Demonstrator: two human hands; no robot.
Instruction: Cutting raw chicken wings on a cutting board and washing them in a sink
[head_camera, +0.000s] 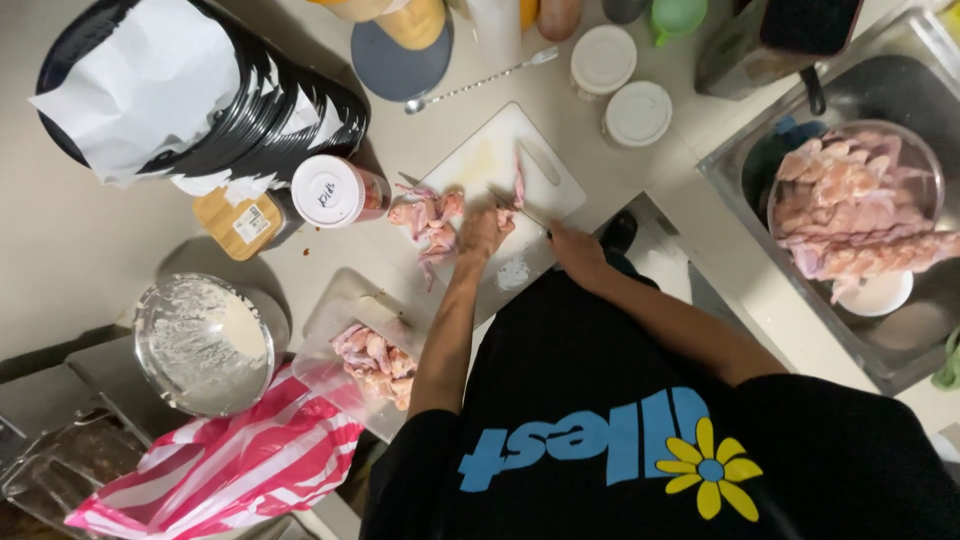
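The left hand (483, 232) presses down on a raw chicken piece (503, 220) on the white cutting board (545, 175), fingers curled over the meat. The right hand (574, 246) sits just beside it, closed around a knife (520, 208); the handle is hidden in the fist, and only a thin dark blade shows, running from the right hand up and away toward the left hand's fingertips, its long axis slanted across the board. Just beyond the left hand's fingers lies one narrow strip of chicken (519, 182), lengthwise away from the person. To the outer side of the left hand a small heap of cut chicken pieces (428, 218) rests at the board's edge; their count cannot be told. Near the left elbow a clear bag of chicken (375, 362) lies beside one metal bowl of flour (205, 343). Well off the right hand, one glass bowl of chicken wings (855, 205) stands in the sink (730, 170). Beyond the board are two white lids (620, 85) and one spoon (480, 82)
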